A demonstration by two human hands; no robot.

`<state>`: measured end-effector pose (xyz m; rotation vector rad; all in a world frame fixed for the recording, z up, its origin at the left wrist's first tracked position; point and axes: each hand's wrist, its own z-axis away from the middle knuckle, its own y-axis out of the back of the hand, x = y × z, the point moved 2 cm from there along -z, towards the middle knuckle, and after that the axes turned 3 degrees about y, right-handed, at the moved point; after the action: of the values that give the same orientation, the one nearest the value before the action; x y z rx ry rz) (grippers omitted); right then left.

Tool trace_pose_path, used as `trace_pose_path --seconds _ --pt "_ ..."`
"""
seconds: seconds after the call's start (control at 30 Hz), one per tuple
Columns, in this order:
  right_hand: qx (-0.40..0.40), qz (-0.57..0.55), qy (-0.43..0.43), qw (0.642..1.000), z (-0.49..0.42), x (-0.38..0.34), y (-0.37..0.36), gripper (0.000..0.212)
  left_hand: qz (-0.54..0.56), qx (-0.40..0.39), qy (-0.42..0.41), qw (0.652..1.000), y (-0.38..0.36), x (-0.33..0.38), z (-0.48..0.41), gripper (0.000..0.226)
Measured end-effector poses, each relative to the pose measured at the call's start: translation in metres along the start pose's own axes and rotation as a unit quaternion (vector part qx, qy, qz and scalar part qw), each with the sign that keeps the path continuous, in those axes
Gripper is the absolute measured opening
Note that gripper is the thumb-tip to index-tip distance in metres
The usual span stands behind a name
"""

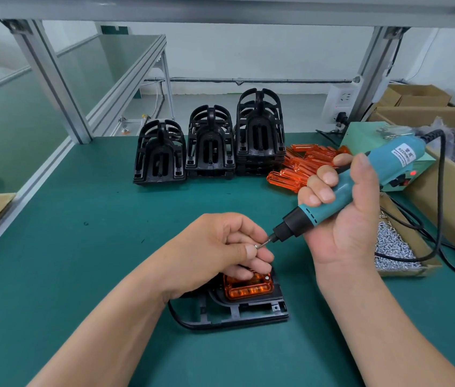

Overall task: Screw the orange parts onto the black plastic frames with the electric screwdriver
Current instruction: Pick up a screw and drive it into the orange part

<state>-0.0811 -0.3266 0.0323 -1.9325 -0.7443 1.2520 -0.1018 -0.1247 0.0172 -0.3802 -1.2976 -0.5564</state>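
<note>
Fingers [250, 251] of the left hand [215, 244] pinching a screw [257, 246] at the bit of the electric screwdriver [345, 188]; right hand [354, 219] wrapped round it. Beneath, orange part [248, 289] on black frame [237, 317] near the worktop [81, 261] front edge. Open room leftward; frame stacks [209, 146] behind, screw box [405, 272] close right.

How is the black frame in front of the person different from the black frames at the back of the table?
The near frame lies alone, flat on the mat; the back frames sit in three stacks. The near frame carries an orange part; the back frames show none. The left hand, pinching a screw, is over the near frame; no hand is at the back frames. Both are black plastic.
</note>
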Motion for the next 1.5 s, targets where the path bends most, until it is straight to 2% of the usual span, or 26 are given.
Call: trace_pose_path --seconds 0.43,0.63,0.9,1.0,1.1,1.23,1.33,1.5 --pt "-0.002 0.019 -0.003 1.000 0.000 0.001 0.001 0.018 -0.021 0.008 0.002 1.000 0.000 -0.003 -0.002 0.016" --pt "0.016 0.039 -0.003 0.999 0.005 0.009 0.002 0.016 -0.085 0.043 -0.007 0.995 0.002 -0.003 -0.003 0.021" --pt "0.044 0.019 -0.014 0.999 0.005 0.010 0.004 0.020 -0.147 0.025 -0.013 0.989 0.008 0.006 0.003 0.025" --pt "0.029 0.022 -0.022 0.999 0.008 0.012 0.001 0.021 -0.203 0.084 -0.032 0.975 0.022 0.011 0.007 0.020" --pt "-0.009 0.040 -0.037 0.998 0.012 0.015 -0.004 0.020 -0.299 0.164 -0.051 0.939 0.041 0.011 0.009 0.012" --pt "-0.069 0.070 -0.061 0.993 0.021 0.023 -0.014 0.019 -0.371 0.119 0.008 0.921 0.047 0.008 0.011 0.021" --pt "-0.102 0.083 -0.078 0.988 0.025 0.029 -0.020 0.034 -0.412 0.081 0.047 0.906 0.044 0.007 0.010 0.032" --pt "-0.126 0.093 -0.083 0.984 0.030 0.033 -0.025 0.033 -0.426 0.060 0.056 0.901 0.038 0.005 0.006 0.026"
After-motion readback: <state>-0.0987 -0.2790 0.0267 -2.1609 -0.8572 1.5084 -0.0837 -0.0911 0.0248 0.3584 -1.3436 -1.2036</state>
